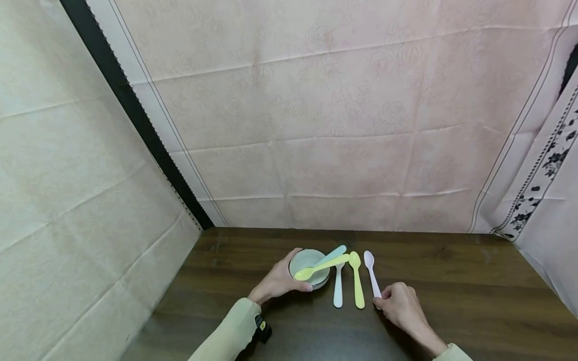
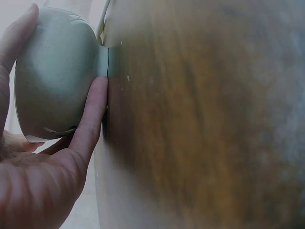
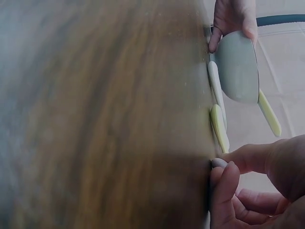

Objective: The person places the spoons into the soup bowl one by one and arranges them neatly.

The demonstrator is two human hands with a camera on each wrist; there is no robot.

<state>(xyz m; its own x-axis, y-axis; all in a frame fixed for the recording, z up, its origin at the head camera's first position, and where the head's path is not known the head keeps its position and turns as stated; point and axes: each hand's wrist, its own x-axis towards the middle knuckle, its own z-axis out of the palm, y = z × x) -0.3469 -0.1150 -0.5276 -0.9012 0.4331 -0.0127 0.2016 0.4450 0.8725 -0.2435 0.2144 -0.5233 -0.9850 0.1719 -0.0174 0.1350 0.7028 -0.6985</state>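
Observation:
My left hand (image 1: 283, 279) grips a pale green bowl (image 1: 305, 257) from its left side, thumb and fingers spread round the wall. In the left wrist view one finger lies low by the foot of the bowl (image 2: 57, 71). A yellow-green spoon (image 1: 336, 261) and a blue spoon (image 1: 337, 250) lean in the bowl, handles over its right rim. To the right, a pale blue spoon (image 1: 338, 291), another yellow-green spoon (image 1: 358, 286) and a pale lavender spoon (image 1: 372, 277) lie side by side. Thumb and forefinger of my right hand (image 1: 401, 304) pinch the lavender spoon's handle end.
The dark wooden table (image 1: 474, 286) extends to both sides of the hands. A pale cloth (image 1: 338, 125) hangs along its back edge, with more cloth at the left (image 1: 90, 200) and a flower-bordered one at the right (image 1: 551, 225).

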